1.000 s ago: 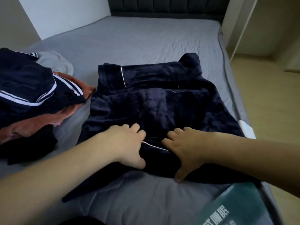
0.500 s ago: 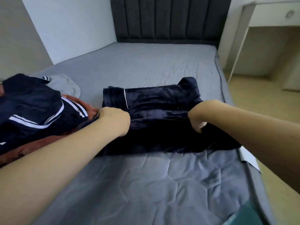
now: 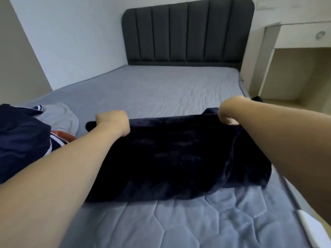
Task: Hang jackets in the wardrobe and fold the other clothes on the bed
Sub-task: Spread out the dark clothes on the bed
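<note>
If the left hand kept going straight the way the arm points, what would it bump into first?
Probably nothing soon. The left hand, gripping the dark blue garment, points up the bed. Only bare sheet lies ahead, then the grey headboard, though depth is hard to judge.

One view only — a wide-angle camera worn on the person's head, looking forward and slightly down along the bed (image 3: 161, 90) from its foot toward the dark headboard (image 3: 188, 33) at the far wall. Both forearms reach in from the lower corners, close to the lens. The edges bend — walls lean outward. No second view overlaps it.
</note>
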### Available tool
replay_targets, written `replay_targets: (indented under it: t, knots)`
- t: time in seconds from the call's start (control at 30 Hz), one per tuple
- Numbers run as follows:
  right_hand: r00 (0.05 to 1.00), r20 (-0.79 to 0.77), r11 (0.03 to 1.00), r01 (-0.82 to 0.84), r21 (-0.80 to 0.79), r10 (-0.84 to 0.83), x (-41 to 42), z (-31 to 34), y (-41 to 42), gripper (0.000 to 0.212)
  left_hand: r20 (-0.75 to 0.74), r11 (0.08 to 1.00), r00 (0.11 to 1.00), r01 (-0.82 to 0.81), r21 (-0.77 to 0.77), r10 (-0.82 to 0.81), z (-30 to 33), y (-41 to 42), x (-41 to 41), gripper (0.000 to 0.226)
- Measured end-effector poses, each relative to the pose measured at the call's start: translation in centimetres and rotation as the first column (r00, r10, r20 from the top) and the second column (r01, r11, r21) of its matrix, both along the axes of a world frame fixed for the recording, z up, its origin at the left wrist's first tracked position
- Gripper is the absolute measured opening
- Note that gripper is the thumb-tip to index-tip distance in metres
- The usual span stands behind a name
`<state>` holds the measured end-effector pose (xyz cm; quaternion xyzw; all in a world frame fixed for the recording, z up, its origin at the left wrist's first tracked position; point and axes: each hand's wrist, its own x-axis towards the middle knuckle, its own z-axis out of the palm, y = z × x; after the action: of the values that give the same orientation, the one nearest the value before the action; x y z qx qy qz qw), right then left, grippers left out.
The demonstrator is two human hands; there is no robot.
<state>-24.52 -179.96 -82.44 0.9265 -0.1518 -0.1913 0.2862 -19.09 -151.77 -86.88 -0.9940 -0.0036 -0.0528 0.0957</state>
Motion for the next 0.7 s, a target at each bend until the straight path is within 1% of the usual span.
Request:
replay_targets:
  t: [0.03, 0.07, 0.1, 0.13, 0.17, 0.2, 0.23, 0.27, 0.3, 0.33, 0.37, 0.4, 0.43, 0.5, 0.57, 0.6, 0.63, 0.67, 0.7]
  knots:
    - [0.998, 0.05, 0.999, 0.035, -0.004, -0.034, 1.8, -0.1, -0.1, 0.048, 0.056, 0.999, 0.998, -0.014, 0.04, 0.012, 0.1, 0.2, 1.6, 0.017]
    - [0.993, 0.106, 0.999, 0.049, -0.019, -0.047, 3.7, -0.5, -0.3, 0.05, 0.112, 0.996, 0.993, -0.033, 0.078, 0.024, 0.1, 0.3, 3.3, 0.022]
    - [0.981, 0.192, 0.999, 0.032, -0.035, -0.025, 5.3, -1.1, -0.4, 0.051, 0.173, 0.994, 0.984, -0.053, 0.1, 0.035, -0.1, 0.4, 4.8, 0.028]
    - [0.956, 0.291, 0.997, -0.02, -0.077, 0.041, 6.8, -2.1, -0.7, 0.051, 0.243, 0.994, 0.969, -0.067, 0.081, 0.046, -0.6, 0.5, 6.2, 0.035]
    - [0.899, 0.417, 0.99, -0.1, -0.098, 0.132, 8.2, -3.3, -1.2, 0.051, 0.309, 0.998, 0.949, -0.068, 0.016, 0.06, -1.5, 0.5, 7.4, 0.039]
    - [0.817, 0.538, 0.978, -0.186, -0.092, 0.206, 9.3, -5.0, -1.8, 0.053, 0.337, 0.995, 0.937, -0.063, -0.078, 0.086, -2.7, 0.6, 8.3, 0.042]
    - [0.751, 0.615, 0.965, -0.254, -0.068, 0.241, 10.0, -7.1, -2.4, 0.055, 0.294, 0.98, 0.947, -0.076, -0.181, 0.128, -4.4, 0.6, 8.9, 0.042]
    - [0.722, 0.653, 0.954, -0.299, -0.006, 0.23, 10.3, -9.7, -2.8, 0.056, 0.174, 0.954, 0.97, -0.118, -0.275, 0.17, -6.6, 0.6, 9.2, 0.045]
    - [0.715, 0.683, 0.941, -0.315, 0.123, 0.15, 10.2, -12.4, -3.2, 0.053, 0.013, 0.921, 0.979, -0.185, -0.344, 0.202, -8.9, 0.8, 9.1, 0.05]
    - [0.711, 0.703, 0.911, -0.297, 0.285, 0.012, 10.0, -14.9, -3.8, 0.051, -0.121, 0.879, 0.968, -0.251, -0.405, 0.22, -11.0, 1.2, 8.9, 0.055]
    - [0.699, 0.698, 0.86, -0.252, 0.443, -0.154, 9.9, -16.7, -4.4, 0.051, -0.18, 0.838, 0.954, -0.297, -0.458, 0.24, -12.6, 1.7, 8.8, 0.057]
    - [0.682, 0.667, 0.797, -0.206, 0.568, -0.3, 10.2, -17.7, -5.2, 0.053, -0.174, 0.811, 0.95, -0.311, -0.495, 0.259, -13.4, 2.1, 9.0, 0.057]
    - [0.68, 0.625, 0.752, -0.164, 0.639, -0.383, 10.7, -17.8, -6.0, 0.056, -0.126, 0.825, 0.955, -0.296, -0.482, 0.27, -13.6, 2.2, 9.4, 0.056]
    - [0.709, 0.537, 0.68, -0.112, 0.725, -0.457, 11.8, -16.8, -6.9, 0.062, 0.047, 0.914, 0.97, -0.209, -0.349, 0.239, -12.8, 1.9, 10.8, 0.048]
    - [0.682, 0.497, 0.61, -0.094, 0.787, -0.536, 12.4, -15.8, -7.4, 0.071, 0.272, 0.956, 0.952, -0.061, -0.286, 0.142, -11.1, 1.6, 11.9, 0.039]
    - [0.655, 0.48, 0.579, -0.08, 0.812, -0.583, 12.4, -15.8, -7.8, 0.076, 0.349, 0.959, 0.928, -0.024, -0.282, 0.127, -10.3, 2.0, 12.4, 0.035]
    - [0.631, 0.483, 0.573, -0.075, 0.816, -0.607, 12.0, -16.0, -8.2, 0.079, 0.386, 0.956, 0.91, -0.035, -0.293, 0.152, -9.7, 2.6, 13.0, 0.034]
    - [0.615, 0.502, 0.587, -0.077, 0.806, -0.608, 11.7, -16.5, -8.7, 0.079, 0.383, 0.952, 0.9, -0.095, -0.291, 0.207, -9.5, 3.4, 13.4, 0.034]
    - [0.606, 0.528, 0.61, -0.088, 0.788, -0.595, 11.3, -16.9, -9.1, 0.076, 0.339, 0.946, 0.901, -0.184, -0.266, 0.271, -9.5, 4.1, 13.6, 0.035]
